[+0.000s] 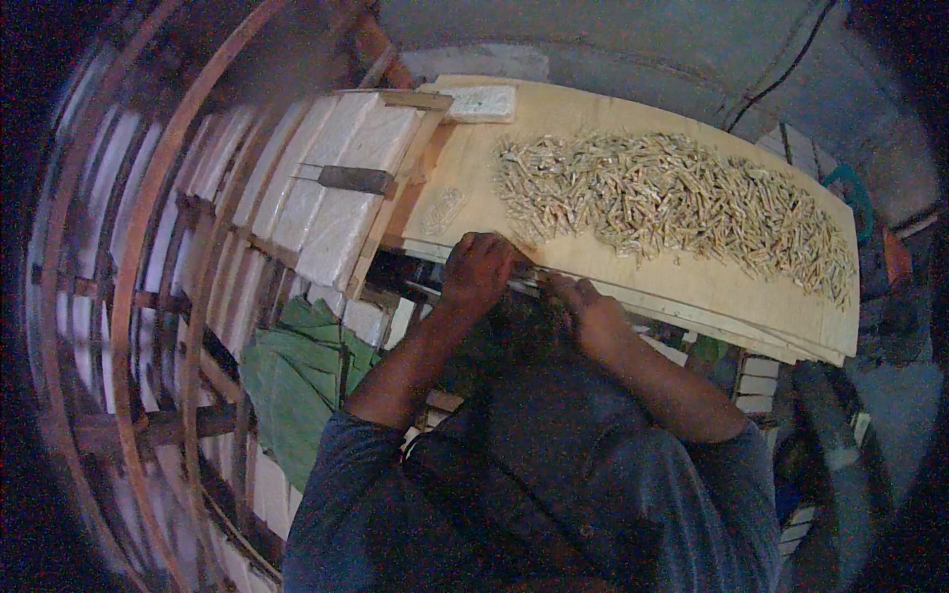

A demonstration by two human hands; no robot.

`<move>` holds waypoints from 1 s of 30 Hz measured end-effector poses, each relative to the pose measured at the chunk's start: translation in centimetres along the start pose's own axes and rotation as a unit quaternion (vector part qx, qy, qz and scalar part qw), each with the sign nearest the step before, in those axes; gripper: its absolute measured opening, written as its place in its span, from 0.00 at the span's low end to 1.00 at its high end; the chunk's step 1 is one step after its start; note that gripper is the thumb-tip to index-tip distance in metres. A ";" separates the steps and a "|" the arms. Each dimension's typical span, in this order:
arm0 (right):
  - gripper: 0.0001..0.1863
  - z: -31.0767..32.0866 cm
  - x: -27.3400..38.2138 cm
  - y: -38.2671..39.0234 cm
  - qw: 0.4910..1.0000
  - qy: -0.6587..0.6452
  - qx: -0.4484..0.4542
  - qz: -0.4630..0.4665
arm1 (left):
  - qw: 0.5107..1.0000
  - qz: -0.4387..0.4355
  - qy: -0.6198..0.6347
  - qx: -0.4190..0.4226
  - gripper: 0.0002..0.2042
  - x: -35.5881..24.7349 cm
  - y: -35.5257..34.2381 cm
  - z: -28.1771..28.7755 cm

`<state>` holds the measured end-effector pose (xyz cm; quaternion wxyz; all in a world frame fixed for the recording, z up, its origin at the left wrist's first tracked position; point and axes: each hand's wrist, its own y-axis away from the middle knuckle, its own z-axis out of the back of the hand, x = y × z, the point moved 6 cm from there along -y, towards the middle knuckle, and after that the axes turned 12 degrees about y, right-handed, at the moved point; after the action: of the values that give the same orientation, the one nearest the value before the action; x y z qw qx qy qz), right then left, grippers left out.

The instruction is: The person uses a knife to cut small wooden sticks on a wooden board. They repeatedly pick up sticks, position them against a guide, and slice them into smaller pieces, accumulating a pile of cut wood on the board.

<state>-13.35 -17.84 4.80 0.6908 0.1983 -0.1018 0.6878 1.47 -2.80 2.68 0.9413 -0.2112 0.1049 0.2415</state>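
My left hand is closed at the near edge of a pale wooden board, fingers curled and thumb side toward the right. Just right of it, my right hand is closed too, with its fingertips pinched together. Between the two hands is something small and thin that I cannot make out in the dim light. Beyond them, a wide pile of small tan rolled sticks covers much of the board. A small separate patch of similar sticks lies on the board beyond my left hand.
Clear-wrapped pale packs stand left of the board, with a dark-handled pronged tool on top. One white pack sits at the board's far left corner. Green leaf-like sheets lie by my left arm. Wooden slat racks fill the far left.
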 end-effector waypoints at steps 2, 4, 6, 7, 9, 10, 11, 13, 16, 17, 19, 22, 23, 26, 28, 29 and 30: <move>0.37 0.8 -0.3 1.4 1.000 -0.009 -0.013 -0.010 | 1.000 0.006 0.018 -0.010 0.10 0.4 0.2 -0.3; 0.37 0.9 -0.3 1.6 0.999 -0.025 -0.039 -0.010 | 0.999 0.008 0.028 -0.013 0.10 0.2 0.2 -0.2; 0.36 1.0 0.0 0.1 0.996 -0.044 -0.081 0.007 | 0.999 0.008 0.028 -0.017 0.11 -0.3 0.1 0.2; 0.36 0.0 -0.2 -0.8 0.996 -0.036 -0.082 0.019 | 1.000 0.012 0.027 -0.005 0.11 -0.3 0.0 0.1; 0.36 -1.4 0.2 -2.6 0.995 -0.020 -0.084 0.047 | 0.999 0.024 0.023 0.019 0.11 0.0 0.0 0.0; 0.36 -1.2 0.3 -2.4 0.998 -0.015 -0.062 0.028 | 1.000 0.008 0.023 0.004 0.11 0.3 0.3 0.0; 0.35 -0.8 0.4 -1.5 0.999 -0.009 -0.039 0.010 | 1.000 -0.007 0.024 -0.010 0.10 0.7 0.6 -0.3; 0.35 0.0 0.7 0.0 0.999 -0.016 -0.034 0.002 | 0.999 -0.037 0.015 -0.028 0.10 0.4 0.8 0.0; 0.34 0.7 -0.3 1.6 0.995 -0.046 -0.083 0.016 | 0.998 -0.056 -0.003 -0.040 0.11 -0.3 0.9 0.4; 0.34 0.9 -0.3 1.3 0.995 -0.045 -0.091 0.008 | 0.998 -0.044 0.005 -0.047 0.11 -0.4 1.0 0.5; 0.34 0.6 -0.2 0.4 0.993 -0.048 -0.105 0.011 | 0.999 -0.030 0.018 -0.040 0.11 -0.3 1.2 0.4; 0.34 -1.1 0.2 -1.8 0.995 -0.031 -0.090 0.029 | 0.999 -0.020 0.025 -0.020 0.12 0.5 1.4 0.0; 0.34 -1.5 0.4 -1.9 0.998 -0.013 -0.063 0.019 | 0.999 -0.019 0.021 -0.023 0.12 0.7 1.5 -0.1; 0.33 -1.0 0.2 -0.6 0.997 -0.025 -0.063 0.023 | 1.000 -0.021 0.009 -0.021 0.12 0.6 1.6 -0.1; 0.34 -0.2 -0.2 0.5 0.995 -0.034 -0.088 0.023 | 1.000 -0.020 0.012 -0.014 0.12 0.6 1.5 -0.4; 0.34 0.1 -0.4 0.8 0.994 -0.030 -0.101 0.016 | 1.000 -0.017 0.019 -0.007 0.12 0.6 1.4 -0.5; 0.34 0.6 -0.5 1.0 0.993 -0.025 -0.114 0.010 | 1.000 -0.015 0.025 0.000 0.12 0.7 1.3 -0.6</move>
<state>-14.29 -18.54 5.30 0.6993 0.1346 -0.1990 0.6733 1.34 -1.73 1.47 0.9418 -0.2190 0.1253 0.2220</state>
